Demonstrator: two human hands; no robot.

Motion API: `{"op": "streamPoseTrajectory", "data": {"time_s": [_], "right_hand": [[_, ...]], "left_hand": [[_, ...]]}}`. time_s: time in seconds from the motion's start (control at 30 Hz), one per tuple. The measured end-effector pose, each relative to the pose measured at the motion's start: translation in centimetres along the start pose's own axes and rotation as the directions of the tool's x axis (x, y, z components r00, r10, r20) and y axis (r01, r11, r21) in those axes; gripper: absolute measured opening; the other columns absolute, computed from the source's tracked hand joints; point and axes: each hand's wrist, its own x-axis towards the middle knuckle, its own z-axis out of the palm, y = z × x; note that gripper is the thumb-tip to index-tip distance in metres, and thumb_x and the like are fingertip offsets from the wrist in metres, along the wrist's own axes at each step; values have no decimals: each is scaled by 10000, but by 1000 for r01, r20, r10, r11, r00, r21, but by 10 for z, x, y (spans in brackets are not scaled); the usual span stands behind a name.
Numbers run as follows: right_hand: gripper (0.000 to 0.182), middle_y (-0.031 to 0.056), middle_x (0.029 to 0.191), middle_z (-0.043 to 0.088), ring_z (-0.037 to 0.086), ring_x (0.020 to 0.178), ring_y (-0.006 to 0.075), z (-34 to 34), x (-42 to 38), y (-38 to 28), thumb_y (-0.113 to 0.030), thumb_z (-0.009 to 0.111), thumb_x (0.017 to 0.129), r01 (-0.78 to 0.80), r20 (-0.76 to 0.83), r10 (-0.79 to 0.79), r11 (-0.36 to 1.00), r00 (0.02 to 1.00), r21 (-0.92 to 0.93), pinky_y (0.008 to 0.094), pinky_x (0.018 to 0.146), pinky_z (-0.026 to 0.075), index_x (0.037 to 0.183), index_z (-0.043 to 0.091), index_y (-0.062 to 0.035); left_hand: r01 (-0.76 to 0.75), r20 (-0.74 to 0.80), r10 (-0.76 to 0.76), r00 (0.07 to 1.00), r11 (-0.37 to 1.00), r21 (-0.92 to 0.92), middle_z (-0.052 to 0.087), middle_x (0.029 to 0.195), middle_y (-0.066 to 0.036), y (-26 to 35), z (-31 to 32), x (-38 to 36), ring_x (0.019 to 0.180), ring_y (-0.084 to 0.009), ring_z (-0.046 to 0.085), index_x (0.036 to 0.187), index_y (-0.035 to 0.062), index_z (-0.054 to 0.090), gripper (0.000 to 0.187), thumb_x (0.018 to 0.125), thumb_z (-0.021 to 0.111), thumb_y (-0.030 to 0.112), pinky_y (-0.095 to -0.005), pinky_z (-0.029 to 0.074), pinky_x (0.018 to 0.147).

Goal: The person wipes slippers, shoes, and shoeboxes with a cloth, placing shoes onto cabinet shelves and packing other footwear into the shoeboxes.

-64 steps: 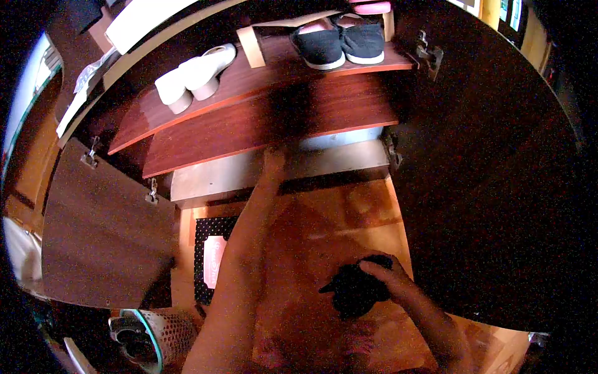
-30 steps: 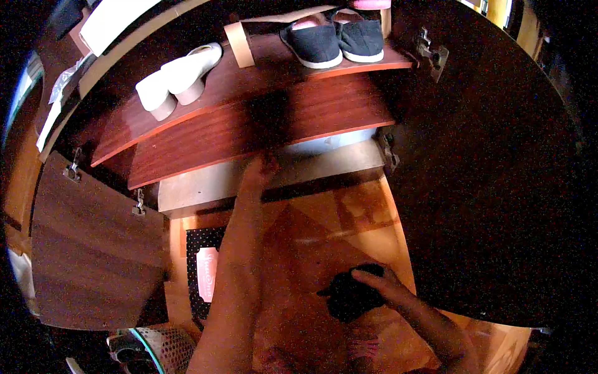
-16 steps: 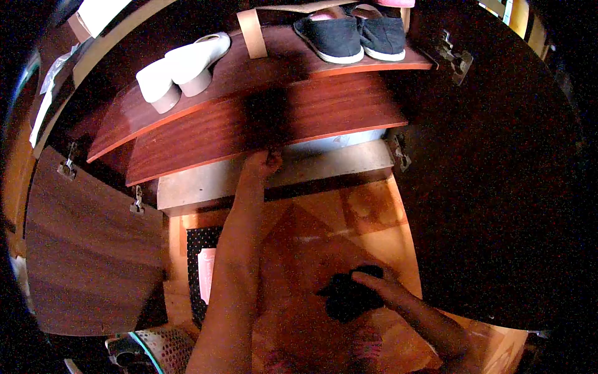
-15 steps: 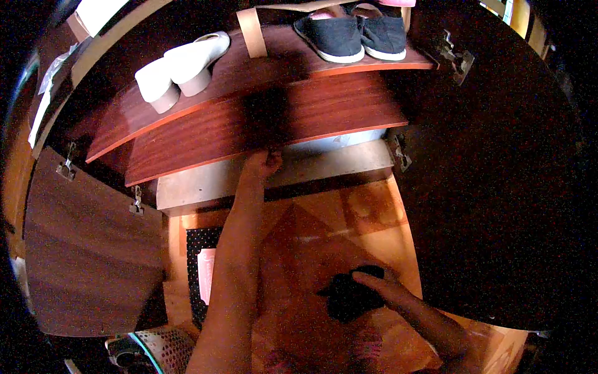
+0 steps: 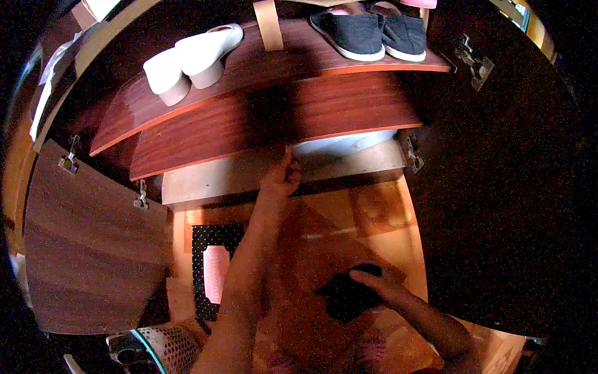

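My left hand point(image 5: 281, 181) is at the front edge of the lower shelf point(image 5: 218, 140), in front of the pale base board point(image 5: 349, 163). Its index finger stretches up to the shelf edge while the other fingers are loosely bent; I see nothing held in it. My right hand point(image 5: 381, 288) is lower down over the floor, closed around a bunched black cloth-like thing point(image 5: 352, 300), whose exact kind is too dark to make out. On the upper shelf stand white heeled shoes point(image 5: 202, 56) at left and black slip-on shoes point(image 5: 352, 37) at right.
Cabinet doors hang open at the left point(image 5: 93, 249) and right point(image 5: 498, 206), with metal hinges point(image 5: 476, 62). A black dotted box point(image 5: 208, 243) with a pink label point(image 5: 215, 274) lies on the wooden floor. A perforated basket point(image 5: 168, 349) is at lower left.
My left hand has drawn back slightly from under the shelf edge, its index finger now stretched up. My right hand keeps its hold on the black thing. The view has shifted a little.
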Motion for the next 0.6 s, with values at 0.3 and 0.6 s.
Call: {"op": "streamPoseTrajectory", "data": {"time_s": [0.3,0.6], "right_hand": [[405,57,902,577,556,819,170,-1,3,0,-320,680,726,78,2,-78,991,997,-111,301,738,458,990,557,-39],[417,70,978,582,539,924,189,-19,9,23,-316,674,731,195,29,-193,975,981,-109,317,835,430,1029,555,-49]], "left_hand": [[-34,-51,44,998,983,182,558,858,-2,-114,3,-88,709,-119,507,1026,113,542,421,742,667,398,-246,438,555],[-161,199,134,971,978,130,451,1217,-64,-104,40,-107,1073,-187,445,1215,67,431,638,773,568,507,-368,399,887]]}}
